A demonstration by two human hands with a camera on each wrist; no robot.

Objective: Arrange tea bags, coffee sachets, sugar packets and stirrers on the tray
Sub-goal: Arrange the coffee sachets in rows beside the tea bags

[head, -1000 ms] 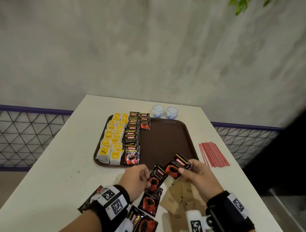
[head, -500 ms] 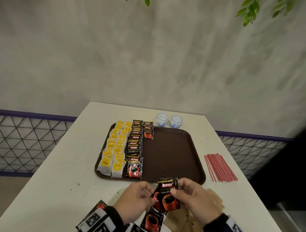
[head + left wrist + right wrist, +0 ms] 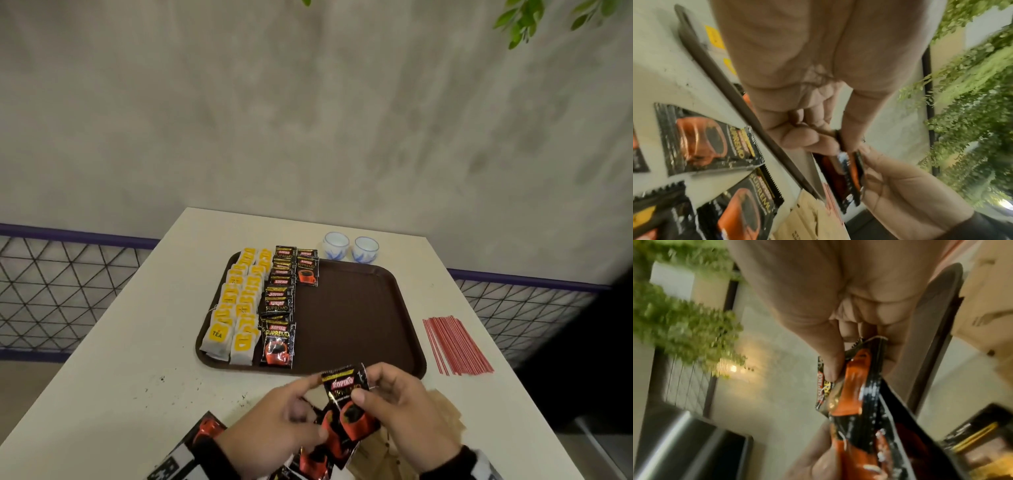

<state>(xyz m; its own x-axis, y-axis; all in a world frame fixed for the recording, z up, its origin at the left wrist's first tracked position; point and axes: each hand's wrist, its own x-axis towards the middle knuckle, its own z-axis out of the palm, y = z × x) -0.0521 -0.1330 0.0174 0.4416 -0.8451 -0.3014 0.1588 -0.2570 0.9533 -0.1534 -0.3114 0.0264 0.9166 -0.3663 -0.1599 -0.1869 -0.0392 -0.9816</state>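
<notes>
Both hands hold black-and-orange coffee sachets (image 3: pixel 349 407) just in front of the brown tray (image 3: pixel 359 325). My right hand (image 3: pixel 404 407) pinches the top sachet (image 3: pixel 851 391) between thumb and fingers. My left hand (image 3: pixel 291 418) pinches the sachet behind it (image 3: pixel 838 167). On the tray's left side lie two rows of yellow tea bags (image 3: pixel 239 308) and rows of coffee sachets (image 3: pixel 279 308). More loose sachets (image 3: pixel 705 142) and brown sugar packets (image 3: pixel 442 418) lie on the table under my hands. Red stirrers (image 3: pixel 455 346) lie right of the tray.
Two small white-and-blue cups (image 3: pixel 351 246) stand behind the tray's far edge. The white table (image 3: pixel 120 370) ends close on the left and right, with a wire-mesh railing (image 3: pixel 51 291) beyond. The tray's right half is bare.
My hands have brought the two sachets together into one overlapping stack held upright. The view has tilted up a little, so the hands sit lower in the frame.
</notes>
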